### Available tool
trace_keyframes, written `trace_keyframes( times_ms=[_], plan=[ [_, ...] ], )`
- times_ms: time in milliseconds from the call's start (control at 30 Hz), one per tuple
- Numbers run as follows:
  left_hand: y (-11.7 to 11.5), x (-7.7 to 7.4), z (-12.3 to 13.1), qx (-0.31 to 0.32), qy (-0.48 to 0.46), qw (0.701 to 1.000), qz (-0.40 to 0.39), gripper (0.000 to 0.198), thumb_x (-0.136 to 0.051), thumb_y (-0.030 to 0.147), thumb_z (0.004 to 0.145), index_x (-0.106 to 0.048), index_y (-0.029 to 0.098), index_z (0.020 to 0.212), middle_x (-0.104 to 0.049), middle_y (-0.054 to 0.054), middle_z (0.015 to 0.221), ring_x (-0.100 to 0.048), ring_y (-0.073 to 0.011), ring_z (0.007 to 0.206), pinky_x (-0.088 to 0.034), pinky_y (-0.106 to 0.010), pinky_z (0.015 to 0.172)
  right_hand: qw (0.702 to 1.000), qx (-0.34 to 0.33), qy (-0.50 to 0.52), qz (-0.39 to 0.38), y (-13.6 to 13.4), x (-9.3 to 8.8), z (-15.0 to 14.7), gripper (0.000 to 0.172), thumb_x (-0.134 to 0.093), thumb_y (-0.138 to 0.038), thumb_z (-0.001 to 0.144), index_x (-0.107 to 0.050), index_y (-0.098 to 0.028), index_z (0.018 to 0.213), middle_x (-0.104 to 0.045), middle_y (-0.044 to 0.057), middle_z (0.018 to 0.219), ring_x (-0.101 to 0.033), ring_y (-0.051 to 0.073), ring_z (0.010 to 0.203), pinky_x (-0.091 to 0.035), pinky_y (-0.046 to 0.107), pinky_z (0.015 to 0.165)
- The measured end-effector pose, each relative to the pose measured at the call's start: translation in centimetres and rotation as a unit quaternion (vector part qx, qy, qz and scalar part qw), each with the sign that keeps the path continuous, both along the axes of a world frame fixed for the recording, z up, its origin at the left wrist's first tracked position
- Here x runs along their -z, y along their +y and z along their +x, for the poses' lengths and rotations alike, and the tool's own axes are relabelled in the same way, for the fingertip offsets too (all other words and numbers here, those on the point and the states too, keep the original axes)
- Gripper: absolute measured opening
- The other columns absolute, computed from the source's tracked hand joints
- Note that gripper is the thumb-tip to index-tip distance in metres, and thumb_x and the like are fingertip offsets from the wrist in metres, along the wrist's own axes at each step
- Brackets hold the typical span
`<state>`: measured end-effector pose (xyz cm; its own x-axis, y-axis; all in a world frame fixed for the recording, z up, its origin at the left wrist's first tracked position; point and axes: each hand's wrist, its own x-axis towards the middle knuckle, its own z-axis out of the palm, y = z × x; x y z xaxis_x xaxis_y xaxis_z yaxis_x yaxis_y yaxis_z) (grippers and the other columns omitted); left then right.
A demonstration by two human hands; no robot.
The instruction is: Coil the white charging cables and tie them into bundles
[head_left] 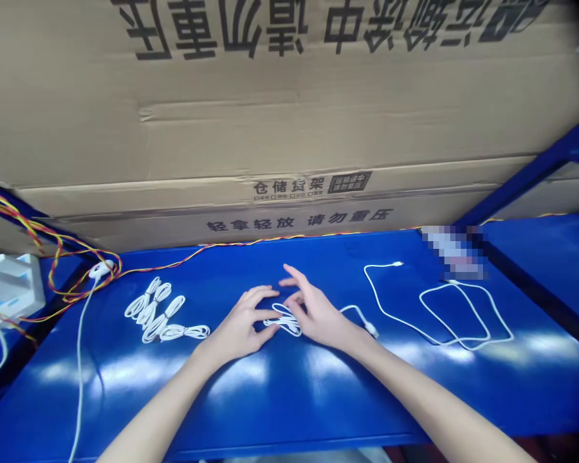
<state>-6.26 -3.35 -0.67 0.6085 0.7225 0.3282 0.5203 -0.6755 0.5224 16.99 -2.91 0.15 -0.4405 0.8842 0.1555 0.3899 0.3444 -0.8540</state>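
A white charging cable point(289, 323), gathered into a small looped bundle, sits between my two hands above the blue shelf. My left hand point(241, 326) pinches the left end of its loops between thumb and forefinger. At the right end, my right hand point(321, 315) grips the loops with its thumb and a bent finger, while other fingers stretch out. A free length of white cable runs out behind my right hand to a plug point(371, 330) on the shelf. The part of the bundle under my right fingers is hidden.
Several tied white cable bundles point(161, 315) lie left. An uncoiled white cable point(439, 341) lies right, near a blurred-out item point(456, 252). Red-yellow twisted wires point(58, 251) and a white power strip point(17, 289) are at far left. Cardboard boxes point(289, 116) stand behind the blue shelf point(289, 405).
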Motion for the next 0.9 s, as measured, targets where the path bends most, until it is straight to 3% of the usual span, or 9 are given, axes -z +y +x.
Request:
trace_keyframes(
  times_ms=[100,200,267,367,433,533,700,900],
  plan=[
    [0.0,0.5,0.2,0.001,-0.001,1.0,0.0,0.021,-0.071,0.026,0.093,-0.079,0.029,0.113,-0.074,-0.008,0.12,-0.064,-0.0272,0.122,-0.053,-0.048,0.104,0.997,-0.007,0.069,-0.023,-0.3,-0.1,-0.3,0.07,-0.047,-0.018,0.101,-0.016,-0.031,0.163,-0.043,0.016,0.151,-0.071,0.015,0.098,-0.06,0.04,0.094],
    [-0.2,0.4,0.2,0.013,0.015,0.999,0.025,0.019,-0.067,0.025,0.097,-0.078,0.027,0.113,-0.078,-0.006,0.11,-0.07,-0.0241,0.113,-0.053,-0.046,0.101,0.995,0.002,0.095,0.006,0.4,-0.9,0.9,0.059,-0.046,-0.02,0.102,-0.029,-0.029,0.158,-0.047,0.014,0.144,-0.067,0.019,0.115,-0.061,0.038,0.092],
    [-0.3,0.2,0.1,0.023,0.037,0.998,0.052,0.02,-0.063,0.025,0.1,-0.077,0.026,0.115,-0.079,-0.006,0.113,-0.072,-0.0233,0.114,-0.051,-0.048,0.106,0.995,0.036,0.041,0.078,1.2,-1.7,2.8,0.049,-0.046,-0.021,0.103,-0.044,-0.028,0.152,-0.056,0.012,0.136,-0.063,0.023,0.12,-0.058,0.043,0.099],
    [-0.6,0.1,-0.1,0.036,0.056,0.994,0.085,0.023,-0.059,0.025,0.103,-0.074,0.026,0.121,-0.078,-0.005,0.121,-0.073,-0.0223,0.117,-0.048,-0.049,0.112,0.974,0.066,-0.148,0.157,2.1,-2.3,6.3,0.033,-0.055,-0.024,0.1,-0.068,-0.025,0.131,-0.068,0.012,0.12,-0.065,0.03,0.111,-0.053,0.053,0.101],
    [-0.8,0.2,-0.2,0.038,0.058,0.993,0.096,0.027,-0.057,0.024,0.104,-0.071,0.026,0.128,-0.078,-0.005,0.124,-0.073,-0.0217,0.118,-0.047,-0.048,0.114,0.963,0.047,-0.22,0.146,2.4,-1.9,8.2,0.027,-0.056,-0.026,0.1,-0.076,-0.023,0.118,-0.07,0.012,0.109,-0.067,0.03,0.103,-0.056,0.05,0.094],
    [-0.8,0.4,-0.2,0.032,0.059,0.993,0.099,0.035,-0.057,0.024,0.104,-0.064,0.025,0.139,-0.077,-0.006,0.124,-0.073,-0.0223,0.118,-0.047,-0.049,0.116,0.966,0.038,-0.225,0.124,2.6,-0.6,9.6,0.028,-0.055,-0.026,0.101,-0.076,-0.022,0.118,-0.07,0.011,0.105,-0.07,0.026,0.096,-0.059,0.044,0.088],
    [-0.6,0.1,0.0,0.024,0.023,0.998,0.054,0.025,-0.061,0.028,0.102,-0.074,0.025,0.122,-0.079,-0.008,0.113,-0.073,-0.0235,0.11,-0.055,-0.046,0.105,0.975,0.1,-0.163,0.111,3.2,0.9,9.0,0.027,-0.058,-0.023,0.097,-0.077,-0.019,0.116,-0.073,0.011,0.101,-0.072,0.022,0.081,-0.061,0.04,0.081],
    [-0.2,-0.7,0.3,0.045,0.029,0.998,0.029,0.021,-0.06,0.028,0.102,-0.076,0.025,0.116,-0.076,-0.008,0.105,-0.07,-0.0223,0.103,-0.052,-0.047,0.105,0.989,0.113,-0.089,0.042,3.0,0.8,4.6,0.027,-0.061,-0.025,0.097,-0.075,-0.02,0.12,-0.08,0.007,0.096,-0.075,0.021,0.08,-0.06,0.034,0.079]
  ],
)
